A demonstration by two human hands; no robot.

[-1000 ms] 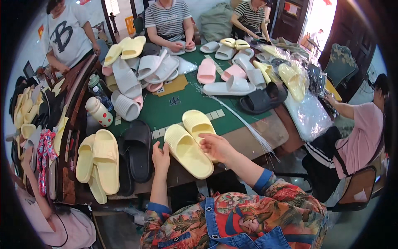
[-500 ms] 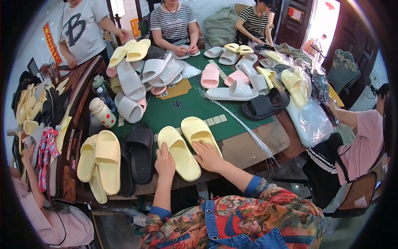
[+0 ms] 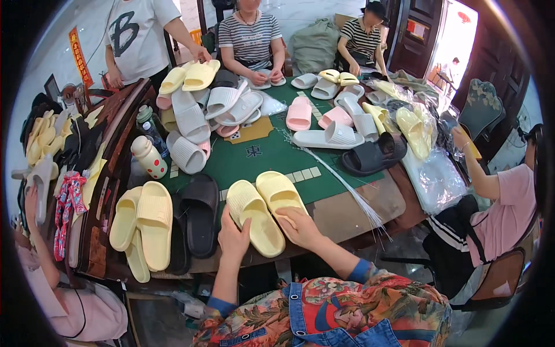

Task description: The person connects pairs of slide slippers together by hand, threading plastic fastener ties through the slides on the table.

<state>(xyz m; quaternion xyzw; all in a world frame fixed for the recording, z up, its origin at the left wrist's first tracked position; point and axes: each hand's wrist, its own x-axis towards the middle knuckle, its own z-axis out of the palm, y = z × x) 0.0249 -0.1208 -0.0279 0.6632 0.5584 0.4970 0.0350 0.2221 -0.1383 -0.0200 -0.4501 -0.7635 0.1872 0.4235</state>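
Note:
A pair of pale yellow slide slippers lies side by side at the table's near edge, touching along their inner sides. My left hand (image 3: 233, 236) grips the outer edge of the left yellow slipper (image 3: 257, 222), its thumb over the rim. My right hand (image 3: 299, 228) holds the right yellow slipper (image 3: 278, 188) near its heel, fingers bent over the footbed; its heel end is hidden by the hand. Just left of my left hand lie black slippers (image 3: 199, 217), and beside them a stack of yellow slippers (image 3: 154, 231).
Grey, pink and yellow slippers (image 3: 191, 115) are heaped beyond a spotted white bottle (image 3: 148, 157). A bundle of white ties (image 3: 347, 188) crosses the green mat (image 3: 231, 165). Clear plastic bags (image 3: 436, 179) lie at right. Several people surround the table; one person's hand (image 3: 202, 55) is by the heap.
The two yellow slippers have come together, closing the gap between them. My left thumb has swung over the rim, and my right fingers have bent. The whole view has shifted slightly.

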